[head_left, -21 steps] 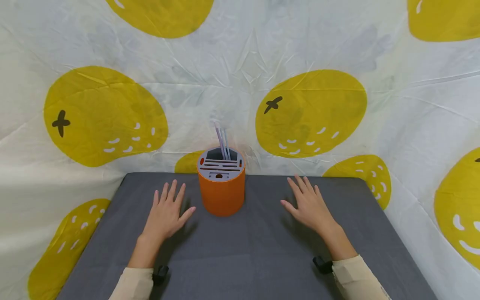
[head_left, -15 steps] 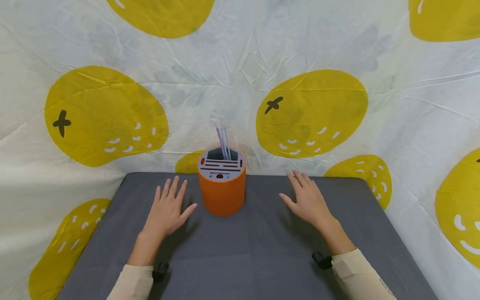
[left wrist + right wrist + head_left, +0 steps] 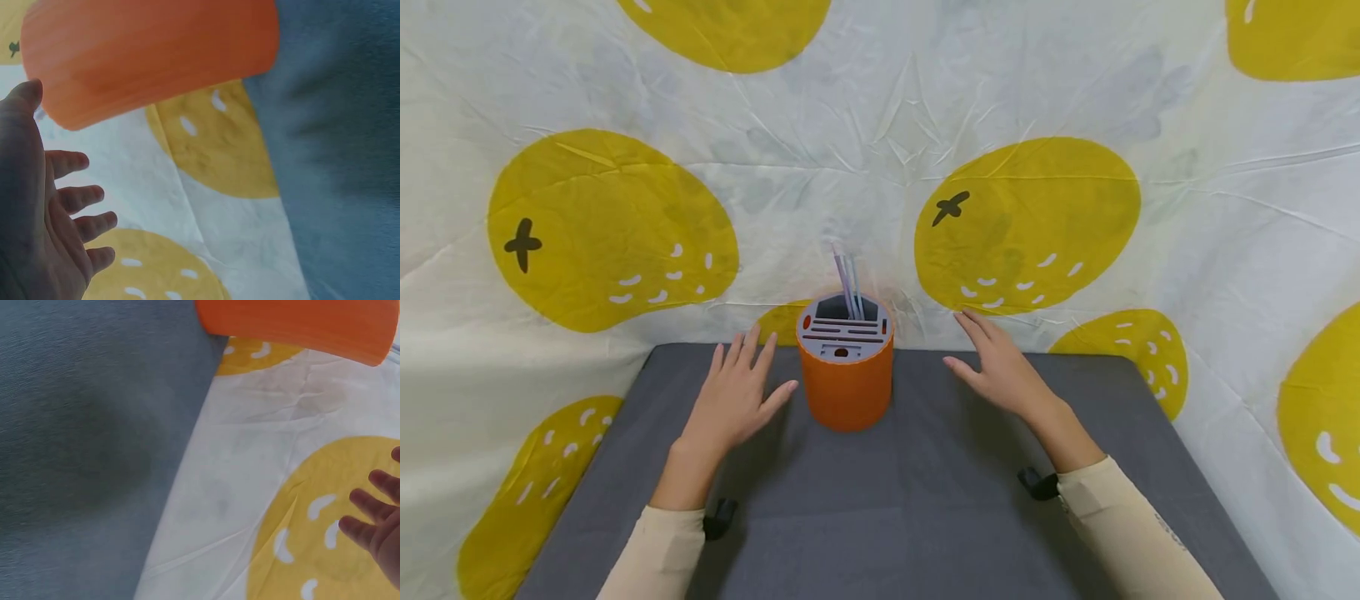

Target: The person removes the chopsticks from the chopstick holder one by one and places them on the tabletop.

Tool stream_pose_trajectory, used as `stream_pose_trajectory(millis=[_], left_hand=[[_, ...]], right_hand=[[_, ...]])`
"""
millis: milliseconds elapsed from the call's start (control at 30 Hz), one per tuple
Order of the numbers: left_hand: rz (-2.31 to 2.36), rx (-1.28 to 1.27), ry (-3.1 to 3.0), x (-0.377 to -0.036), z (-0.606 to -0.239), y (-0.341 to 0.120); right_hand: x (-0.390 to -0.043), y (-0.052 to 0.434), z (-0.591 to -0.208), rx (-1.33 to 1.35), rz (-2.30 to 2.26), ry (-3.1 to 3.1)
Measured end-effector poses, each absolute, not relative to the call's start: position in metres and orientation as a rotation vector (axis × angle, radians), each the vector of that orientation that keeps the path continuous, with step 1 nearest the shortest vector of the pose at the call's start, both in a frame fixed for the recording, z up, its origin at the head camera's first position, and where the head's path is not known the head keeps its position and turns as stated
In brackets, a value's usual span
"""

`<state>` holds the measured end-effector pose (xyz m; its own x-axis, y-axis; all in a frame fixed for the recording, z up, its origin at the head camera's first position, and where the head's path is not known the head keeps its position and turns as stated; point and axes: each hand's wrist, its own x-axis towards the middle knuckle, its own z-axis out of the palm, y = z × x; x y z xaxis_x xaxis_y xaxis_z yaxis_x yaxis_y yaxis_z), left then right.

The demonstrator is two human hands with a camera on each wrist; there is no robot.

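Observation:
An orange cylindrical pen holder [image 3: 847, 396] stands upright towards the back of the table, its grey slotted top facing up. Several thin pale sticks [image 3: 852, 287], of a kind I cannot make out, lean in its rear compartment. To its left my left hand [image 3: 730, 406] hovers with fingers spread, holding nothing; in the left wrist view the thumb [image 3: 28, 97] appears beside the orange wall. My right hand [image 3: 1003, 371] is raised on the other side, farther from the holder, its fingers extended and holding nothing. Neither hand touches the holder in the head view.
Dark grey cloth covers the table [image 3: 880, 517]. Directly behind its back edge hangs a white curtain [image 3: 820, 200] printed with big yellow fruit shapes. A black wrist strap [image 3: 1037, 483] shows at the right cuff, and another black strap [image 3: 720, 518] at the left.
Both hands have moved forward and up, towards the back of the table. The right hand has also shifted left, closer to the pen holder, which stays in place.

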<state>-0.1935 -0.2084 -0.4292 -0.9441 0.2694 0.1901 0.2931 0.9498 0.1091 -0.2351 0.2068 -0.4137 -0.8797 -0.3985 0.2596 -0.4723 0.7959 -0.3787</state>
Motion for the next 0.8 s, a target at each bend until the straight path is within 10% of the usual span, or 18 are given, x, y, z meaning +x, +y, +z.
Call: stream_pose_trajectory(millis=[800], left_hand=[[-0.223,-0.645,-2.808,-0.211,-0.392,-0.169]], right_hand=[[-0.284,0.145,-0.373,0.762,1.157,-2.820]])
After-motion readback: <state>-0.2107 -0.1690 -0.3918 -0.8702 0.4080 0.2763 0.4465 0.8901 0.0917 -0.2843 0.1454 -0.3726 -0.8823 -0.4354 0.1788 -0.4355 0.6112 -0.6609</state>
